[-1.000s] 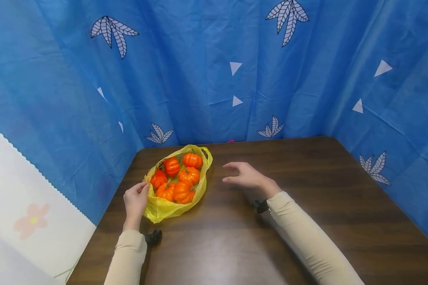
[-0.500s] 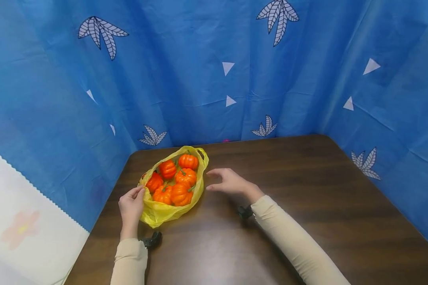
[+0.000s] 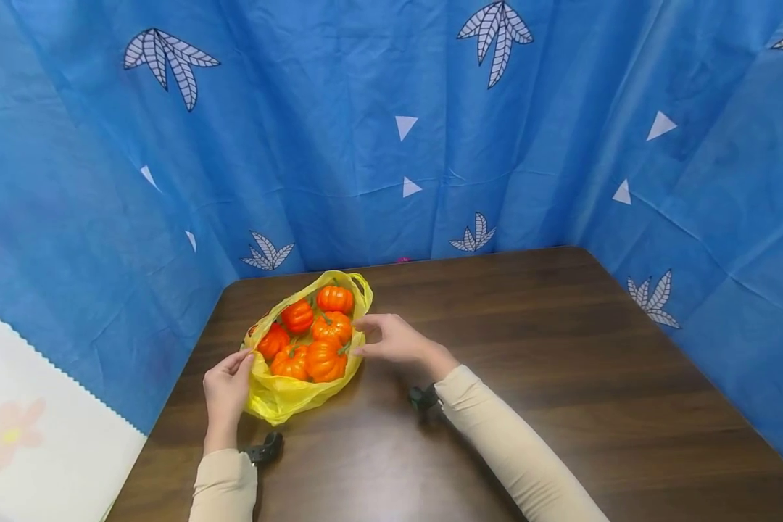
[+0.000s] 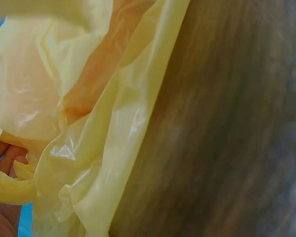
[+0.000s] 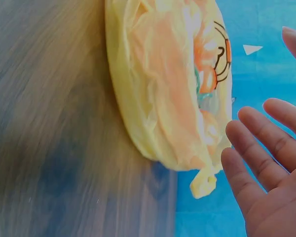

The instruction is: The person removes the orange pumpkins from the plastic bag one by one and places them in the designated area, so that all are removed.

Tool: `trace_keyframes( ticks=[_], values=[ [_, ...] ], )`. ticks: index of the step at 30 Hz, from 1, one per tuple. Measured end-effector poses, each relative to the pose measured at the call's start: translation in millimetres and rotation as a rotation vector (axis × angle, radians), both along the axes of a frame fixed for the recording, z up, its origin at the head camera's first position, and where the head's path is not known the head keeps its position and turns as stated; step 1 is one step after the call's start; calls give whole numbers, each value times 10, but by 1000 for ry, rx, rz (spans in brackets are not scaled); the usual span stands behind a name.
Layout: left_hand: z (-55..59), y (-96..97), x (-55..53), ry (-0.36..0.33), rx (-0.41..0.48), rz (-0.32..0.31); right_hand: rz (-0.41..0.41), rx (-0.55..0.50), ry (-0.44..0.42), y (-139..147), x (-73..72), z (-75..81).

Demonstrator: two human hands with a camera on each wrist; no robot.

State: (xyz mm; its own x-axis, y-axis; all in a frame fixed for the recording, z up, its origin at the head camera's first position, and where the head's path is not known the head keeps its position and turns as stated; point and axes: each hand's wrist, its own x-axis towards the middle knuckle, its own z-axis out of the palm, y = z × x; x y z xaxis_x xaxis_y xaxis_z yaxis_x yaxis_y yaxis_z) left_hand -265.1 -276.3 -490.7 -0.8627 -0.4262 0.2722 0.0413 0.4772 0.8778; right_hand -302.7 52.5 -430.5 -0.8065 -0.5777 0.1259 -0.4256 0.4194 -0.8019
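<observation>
A yellow plastic bag (image 3: 286, 400) lies with its mouth spread on the left side of the table. Inside it are several small orange pumpkins with green stems, among them one (image 3: 326, 360) near the right rim. My left hand (image 3: 225, 388) pinches the bag's left edge between thumb and fingers. In the left wrist view, crumpled bag film (image 4: 121, 118) partly covers that hand's fingers (image 4: 12, 158). My right hand (image 3: 399, 341) has its thumb and fingers apart at the bag's right rim, holding nothing. In the right wrist view its fingers (image 5: 259, 165) are extended beside the bag (image 5: 133, 94).
The brown wooden table (image 3: 496, 348) extends to the right of the bag. Blue patterned curtains (image 3: 365, 145) stand behind the table and along its sides. A black wrist device (image 3: 265, 449) sits by the left wrist, another (image 3: 423, 398) by the right.
My right hand has moved left from the tabletop to the bag's right rim. My left hand keeps its pinch on the edge. The head view has shifted slightly.
</observation>
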Motion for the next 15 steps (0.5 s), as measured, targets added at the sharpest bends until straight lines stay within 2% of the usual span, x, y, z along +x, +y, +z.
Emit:
trace_keyframes(
  ticks=[6,15],
  values=[
    [8,2,25,5,3,4,-9,20,-1,-134,-13,-3],
    [14,25,27,-30,3,18,-17,44,7,-243,-41,-133]
  ],
)
